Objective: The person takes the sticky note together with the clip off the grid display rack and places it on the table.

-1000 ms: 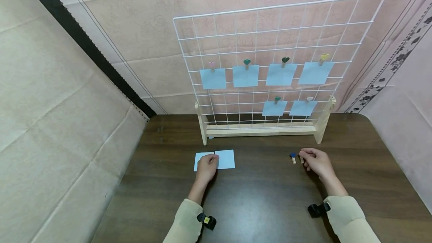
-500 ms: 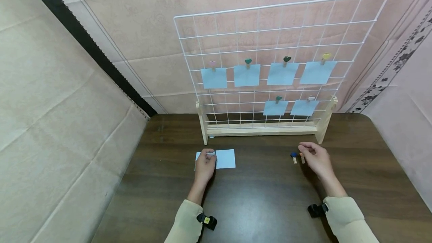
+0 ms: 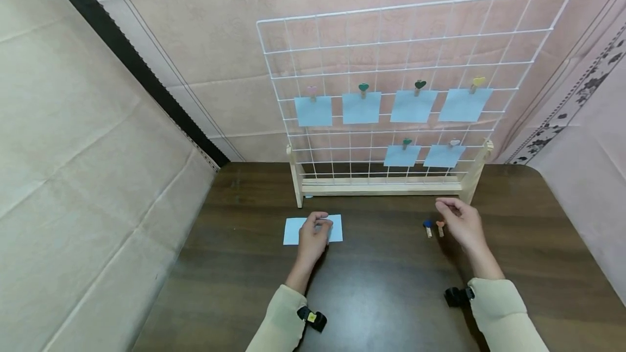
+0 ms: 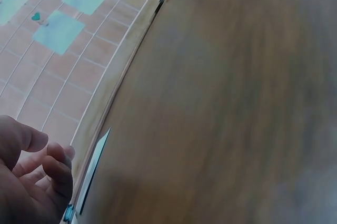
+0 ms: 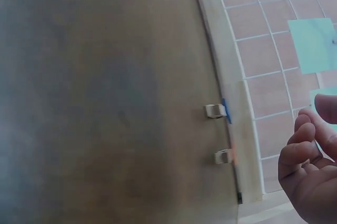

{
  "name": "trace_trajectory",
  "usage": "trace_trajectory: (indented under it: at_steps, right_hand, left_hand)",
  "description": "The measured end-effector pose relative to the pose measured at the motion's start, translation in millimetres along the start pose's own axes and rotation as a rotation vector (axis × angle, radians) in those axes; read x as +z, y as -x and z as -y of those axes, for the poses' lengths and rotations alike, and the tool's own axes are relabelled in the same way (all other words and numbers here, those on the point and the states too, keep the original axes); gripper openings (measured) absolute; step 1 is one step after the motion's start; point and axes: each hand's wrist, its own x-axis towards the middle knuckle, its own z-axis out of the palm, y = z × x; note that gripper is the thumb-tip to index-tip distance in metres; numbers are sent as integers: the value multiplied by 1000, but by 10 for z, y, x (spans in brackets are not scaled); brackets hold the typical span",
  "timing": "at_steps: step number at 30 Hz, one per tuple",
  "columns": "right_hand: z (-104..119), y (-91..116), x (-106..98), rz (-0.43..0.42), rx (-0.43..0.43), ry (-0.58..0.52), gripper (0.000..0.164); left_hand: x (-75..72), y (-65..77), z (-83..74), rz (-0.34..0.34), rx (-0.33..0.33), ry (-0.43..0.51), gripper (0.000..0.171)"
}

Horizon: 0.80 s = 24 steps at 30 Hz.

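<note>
My left hand [image 3: 314,235] hovers over the right one of two light blue cards [image 3: 294,231] lying side by side on the table. In the left wrist view its thumb and loosely bent fingers [image 4: 58,169] stand apart with nothing between them. My right hand [image 3: 463,224] is raised just right of two small clothespins, one with a blue top [image 3: 428,228] and one with an orange top [image 3: 440,228]. Its fingers [image 5: 300,153] are loosely curled and hold nothing. Both clothespins lie on the table in the right wrist view too.
Behind the hands stands a white wire grid [image 3: 337,61] in a pale wooden base [image 3: 381,188]. Several blue cards [image 3: 361,108] hang on it in two rows, held by heart-topped clothespins [image 3: 363,87]. Fabric walls surround the dark wooden table [image 3: 381,287].
My left hand has moved right, from the left card to over the right card. My right hand has lifted back from the orange-topped clothespin, which now shows fully on the table.
</note>
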Motion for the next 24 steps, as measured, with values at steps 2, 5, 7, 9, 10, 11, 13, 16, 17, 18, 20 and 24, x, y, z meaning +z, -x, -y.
trace_trajectory:
  at_steps: [2, 5, 7, 9, 10, 11, 13, 16, 17, 18, 20, 24]
  right_hand:
    - [32, -18, -17, -15, -12, 6, 47]
    - [84, -47, -17, -25, -33, 8, 44]
    - [127, -66, -2, -28, -46, 12, 44]
    - [173, -84, 18, -16, -50, -5, 44]
    - [202, -97, 26, -6, -47, -15, 45]
    - [230, -110, 34, 0, -48, -27, 44]
    - [274, -134, 45, 10, -49, -49, 44]
    - [317, -161, 46, 15, -60, -59, 45]
    - [327, -170, 48, 10, -67, -50, 44]
    - [337, -177, 47, 8, -69, -42, 45]
    - [365, -188, 43, 7, -72, -32, 46]
    - [440, -224, 36, 4, -76, -61, 46]
  left_hand:
    - [31, 0, -12, 10, 12, 6, 25]
    - [80, -12, -14, 24, 27, 5, 26]
    - [113, -29, -16, 30, 37, -2, 27]
    - [151, -50, -21, 34, 48, -22, 27]
    - [167, -62, -27, 39, 56, -31, 27]
    - [183, -75, -33, 42, 69, -41, 27]
    - [219, -95, -46, 51, 95, -66, 27]
    - [272, -100, -65, 72, 121, -68, 28]
    - [291, -101, -72, 76, 124, -63, 28]
    - [310, -101, -81, 82, 122, -56, 28]
    - [353, -105, -97, 92, 114, -37, 29]
    - [454, -132, -136, 107, 108, -36, 30]
